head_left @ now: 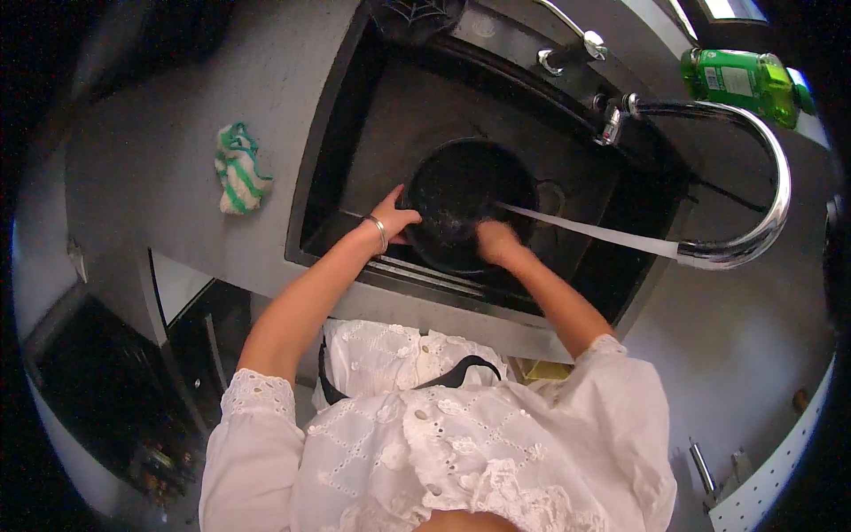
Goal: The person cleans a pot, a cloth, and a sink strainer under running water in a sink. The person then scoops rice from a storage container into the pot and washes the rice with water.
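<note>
A round black pan (461,182) sits in the dark sink (381,115), with what looks like a small loop handle at its right side. My left hand (393,217), with a bracelet at the wrist, grips the pan's left rim, thumb over the edge and fingers outside. Inside the pan, near its front right, my right hand (498,242) is curled and slightly blurred; anything under its fingers is hidden. A stream of water (594,232) runs from the curved chrome faucet (740,248) into the pan, passing just above my right hand.
A green-and-white striped cloth (239,170) lies crumpled on the grey counter (191,97) left of the sink. A green bottle of liquid (740,84) lies at the back right, behind the faucet. A second chrome fitting (572,55) stands at the sink's back edge.
</note>
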Demonstrator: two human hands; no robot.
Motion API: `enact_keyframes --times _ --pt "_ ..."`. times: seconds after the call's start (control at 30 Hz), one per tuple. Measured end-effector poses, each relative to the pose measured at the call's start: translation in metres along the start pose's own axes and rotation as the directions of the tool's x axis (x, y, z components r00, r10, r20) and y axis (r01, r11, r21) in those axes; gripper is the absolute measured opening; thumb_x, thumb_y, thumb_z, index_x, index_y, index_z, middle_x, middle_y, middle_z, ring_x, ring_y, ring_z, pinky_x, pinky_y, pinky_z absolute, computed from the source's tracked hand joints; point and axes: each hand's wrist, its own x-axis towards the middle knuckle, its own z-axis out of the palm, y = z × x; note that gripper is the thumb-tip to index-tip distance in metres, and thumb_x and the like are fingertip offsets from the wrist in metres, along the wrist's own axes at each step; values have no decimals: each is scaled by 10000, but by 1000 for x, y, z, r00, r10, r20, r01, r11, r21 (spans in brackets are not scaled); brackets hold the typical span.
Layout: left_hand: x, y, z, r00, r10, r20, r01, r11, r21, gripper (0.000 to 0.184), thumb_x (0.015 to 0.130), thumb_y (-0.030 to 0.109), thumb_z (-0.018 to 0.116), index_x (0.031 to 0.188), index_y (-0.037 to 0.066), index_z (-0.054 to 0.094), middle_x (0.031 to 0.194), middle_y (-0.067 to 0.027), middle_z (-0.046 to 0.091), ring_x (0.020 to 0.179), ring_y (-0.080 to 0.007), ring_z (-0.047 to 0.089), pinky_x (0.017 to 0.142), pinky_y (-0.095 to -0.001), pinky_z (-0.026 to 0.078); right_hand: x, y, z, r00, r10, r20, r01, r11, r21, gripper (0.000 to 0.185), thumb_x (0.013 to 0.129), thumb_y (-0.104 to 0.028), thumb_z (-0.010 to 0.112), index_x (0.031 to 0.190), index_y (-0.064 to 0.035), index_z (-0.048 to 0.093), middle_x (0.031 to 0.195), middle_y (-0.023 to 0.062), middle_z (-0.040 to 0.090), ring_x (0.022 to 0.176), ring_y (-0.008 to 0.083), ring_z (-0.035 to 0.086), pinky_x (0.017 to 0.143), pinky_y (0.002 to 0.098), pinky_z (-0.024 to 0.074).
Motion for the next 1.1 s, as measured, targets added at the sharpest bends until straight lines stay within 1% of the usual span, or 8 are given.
enact_keyframes --times 0.07,0.13,0.43,0.63,0.77,0.83,0.93,1.1 --pt "7 -7 2 1000 -16 0 16 999 -40 762 710 72 592 1370 205 237 1159 -127 503 962 -286 549 713 -447 519 23 -26 29 946 -280 -163 324 818 476 260 655 -40 589 914 -25 590 974 186 575 945 349 543 791 417 445" --pt "10 -13 17 995 4 -95 0 999 44 745 726 47 554 1367 226 219 1091 -129 526 921 -285 553 613 -435 533 48 -62 37 723 -386 -573 561 812 161 223 696 -57 560 915 -26 593 948 172 586 893 340 568 761 409 470" --pt "1 6 9 984 -172 47 177 972 -152 767 698 -45 575 1348 171 229 1245 -141 417 1069 -331 495 694 -454 556 82 7 -14 844 4 -537 -73 992 -108 205 814 -124 491 958 -46 613 983 138 597 891 289 588 679 403 501" --pt "11 0 10 982 -162 98 173 978 -112 814 648 -104 565 1343 130 211 1135 -167 480 958 -322 558 681 -473 554 43 -48 17 993 13 118 -42 970 238 311 786 -171 504 1010 4 630 1081 201 594 1034 338 558 848 406 452" --pt "21 -6 6 971 -216 105 214 976 24 662 662 -115 551 1252 61 307 1066 -167 494 921 -316 568 665 -459 567 39 -76 -53 981 -62 -182 176 -88 980 206 769 -151 520 894 0 582 890 108 585 878 221 547 776 325 429" --pt "17 -5 9 969 -237 68 237 971 9 578 668 -130 536 1192 28 350 1027 -172 510 899 -328 574 665 -464 569 40 -61 -78 957 143 -254 235 -894 381 161 835 -123 510 934 -9 565 946 100 578 886 227 549 821 349 449" --pt "14 1 13 984 -172 38 174 983 -64 360 684 -138 534 1033 -105 449 1041 -198 503 922 -346 571 671 -457 575 34 -31 -95 887 448 -107 446 -894 -45 254 896 -82 398 1100 8 519 1094 115 548 988 235 530 866 320 443" --pt "2 12 19 976 -218 13 218 975 -44 406 684 -144 528 1071 -120 408 1005 -173 497 885 -326 574 654 -452 580 116 -30 -45 803 588 98 437 -692 575 311 889 -140 388 1130 19 504 1163 154 530 1033 302 519 911 407 420"
